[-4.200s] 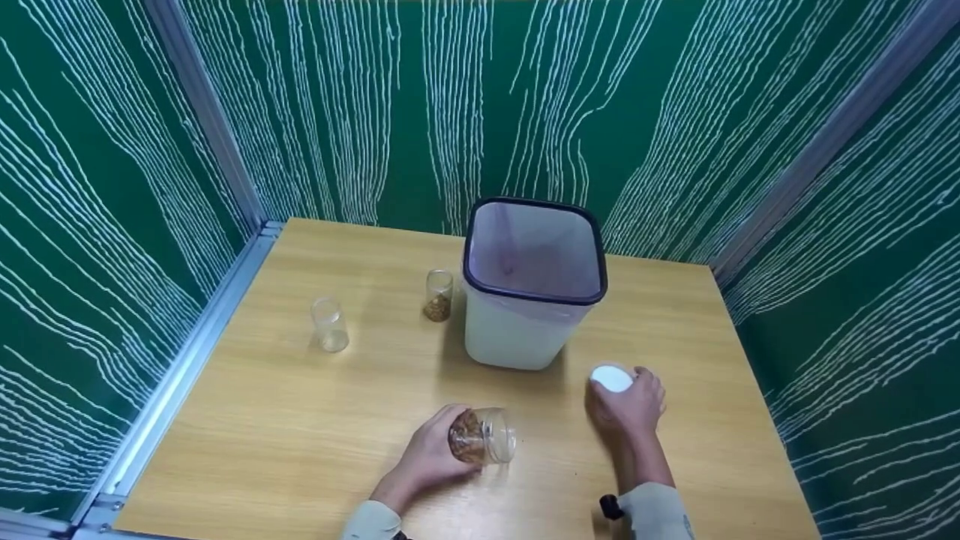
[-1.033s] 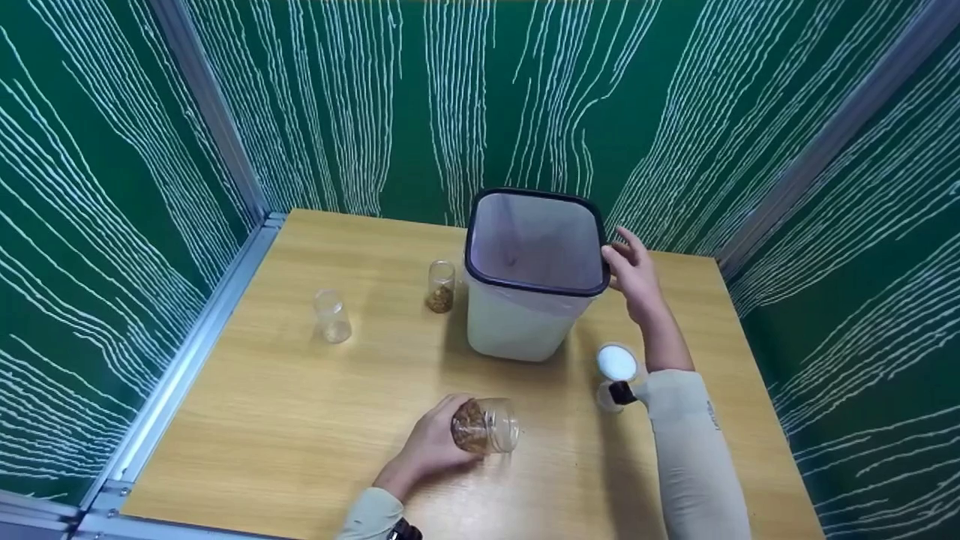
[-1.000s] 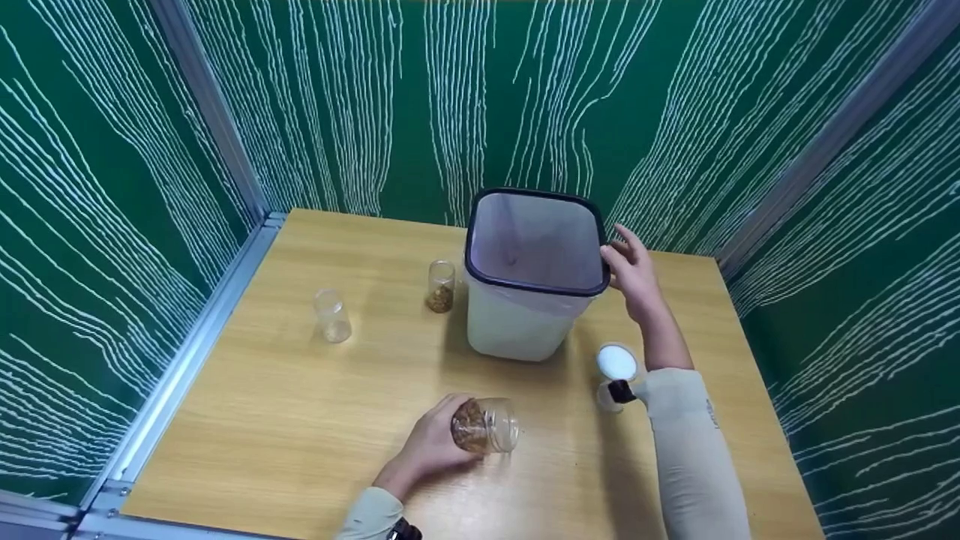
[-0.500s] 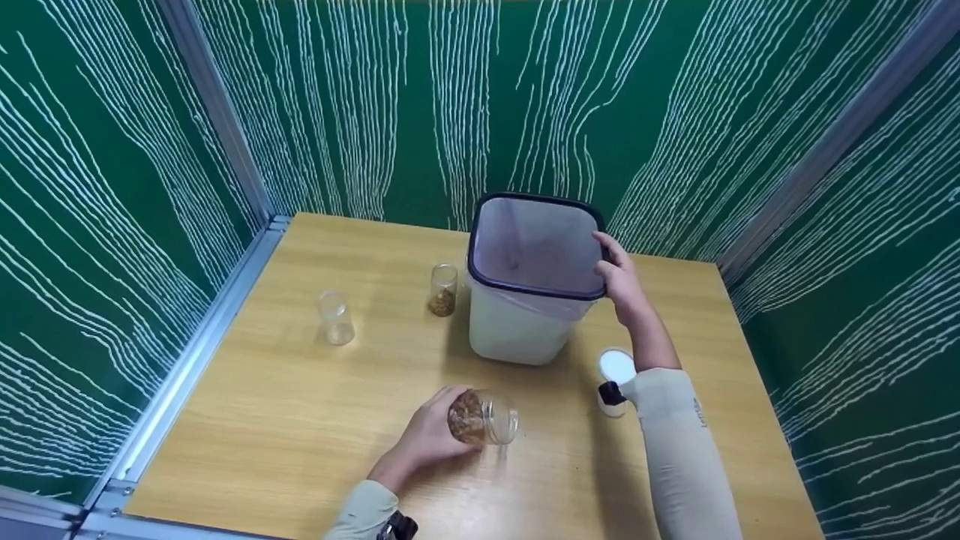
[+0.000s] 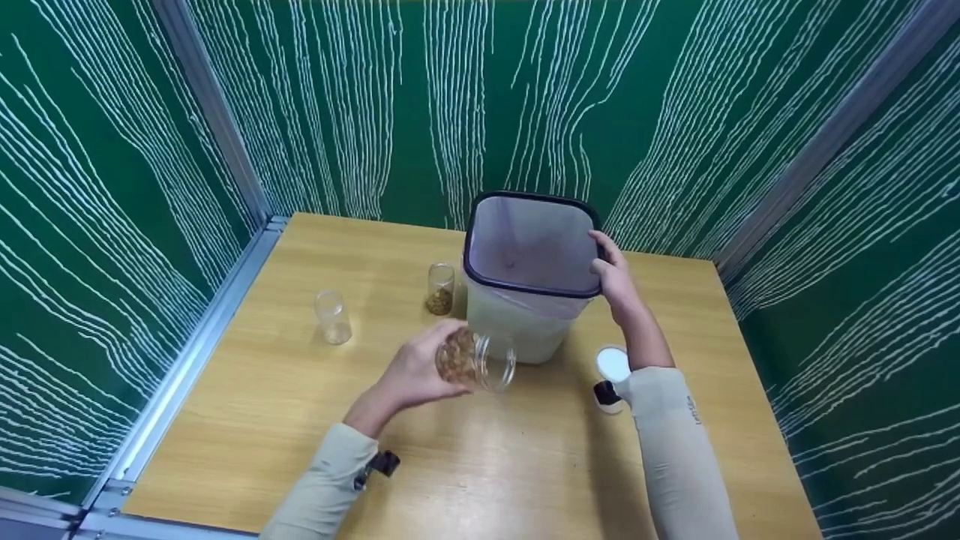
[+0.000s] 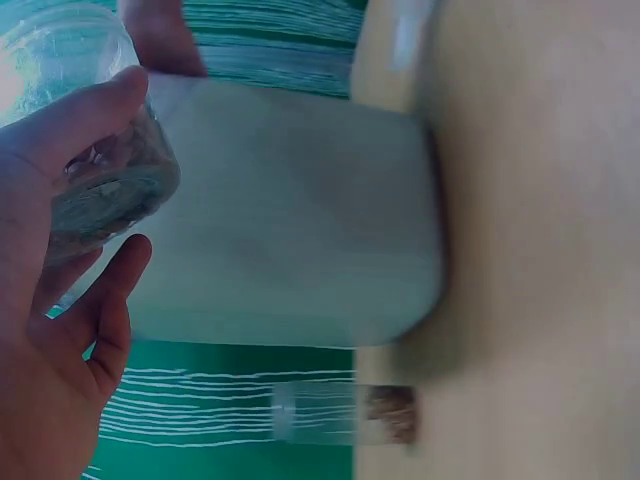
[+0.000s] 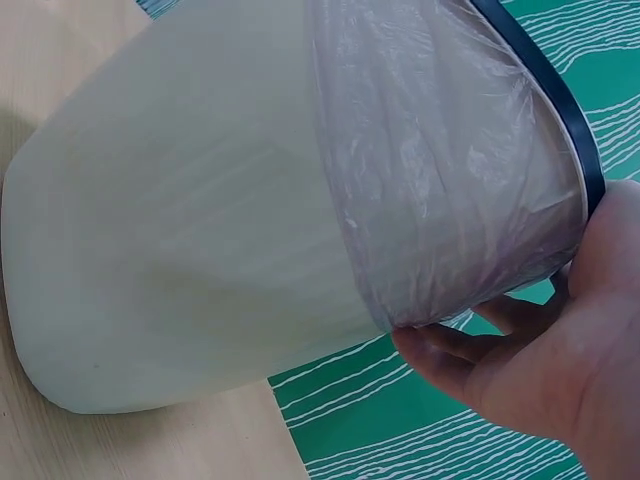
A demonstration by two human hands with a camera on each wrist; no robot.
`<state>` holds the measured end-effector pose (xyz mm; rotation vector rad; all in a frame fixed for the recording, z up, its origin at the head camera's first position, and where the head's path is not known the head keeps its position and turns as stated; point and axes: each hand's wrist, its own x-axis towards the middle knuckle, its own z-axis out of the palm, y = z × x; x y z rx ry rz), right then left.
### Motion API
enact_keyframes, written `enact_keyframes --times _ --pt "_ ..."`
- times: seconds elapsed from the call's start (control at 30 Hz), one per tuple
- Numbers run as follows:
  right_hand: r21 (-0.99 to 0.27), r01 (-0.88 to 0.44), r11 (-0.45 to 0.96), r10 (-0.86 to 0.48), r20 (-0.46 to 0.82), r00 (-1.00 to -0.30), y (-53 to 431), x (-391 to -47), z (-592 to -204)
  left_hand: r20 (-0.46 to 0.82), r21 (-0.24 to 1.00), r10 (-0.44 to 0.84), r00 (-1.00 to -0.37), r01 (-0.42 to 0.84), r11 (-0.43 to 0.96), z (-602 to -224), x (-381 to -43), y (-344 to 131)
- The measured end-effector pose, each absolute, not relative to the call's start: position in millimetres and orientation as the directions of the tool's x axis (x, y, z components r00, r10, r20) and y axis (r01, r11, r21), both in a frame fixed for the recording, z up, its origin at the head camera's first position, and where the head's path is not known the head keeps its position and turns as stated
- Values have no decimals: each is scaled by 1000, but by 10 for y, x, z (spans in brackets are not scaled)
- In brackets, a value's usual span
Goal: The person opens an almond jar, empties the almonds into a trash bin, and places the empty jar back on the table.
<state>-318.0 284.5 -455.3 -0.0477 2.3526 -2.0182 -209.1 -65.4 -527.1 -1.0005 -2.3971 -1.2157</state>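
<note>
My left hand (image 5: pixel 411 371) grips a clear jar (image 5: pixel 457 358) of small brown pieces. The jar lies tilted on its side above the table, its uncovered mouth facing right, in front of the bin. In the left wrist view, thumb and fingers curl round the jar (image 6: pixel 120 200). A pale trash bin (image 5: pixel 517 319) with a dark rim stands upright, lined with a thin translucent bag (image 7: pixel 430 170). My right hand (image 5: pixel 616 279) holds the bin's right rim, and in the right wrist view its fingers (image 7: pixel 440 355) are against the bag's outside fold.
Left of the bin stands a clear tumbler (image 5: pixel 440 291) with brown pieces low inside. Farther left is another clear tumbler (image 5: pixel 333 319). A container with a round white top (image 5: pixel 613 363) stands near my right forearm, partly hidden by a wrist camera. Green walls enclose the wooden table (image 5: pixel 247 420).
My right hand left the white-topped container and took hold of the bin's rim. My left hand has just raised the jar forward, toward the bin.
</note>
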Motion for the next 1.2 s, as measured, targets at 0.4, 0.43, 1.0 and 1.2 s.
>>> enact_keyframes --times 0.4,0.43,1.0,1.2 --pt "-988 -30 152 -29 25 -999 2784 -2987 -4394 546 529 494 -676 736 423 -4347 -2616 -900" --pt "-988 -28 151 -26 25 -999 2783 -2986 -4398 542 527 495 -679 734 429 -4297 -2666 -914" --pt "-990 -77 122 2 78 -997 2803 -3186 -4646 282 453 566 -775 627 634 -3486 -3373 -1002" --pt "-992 -70 102 -10 69 -998 2797 -3188 -4639 225 417 570 -790 607 677 -3357 -3583 -965"
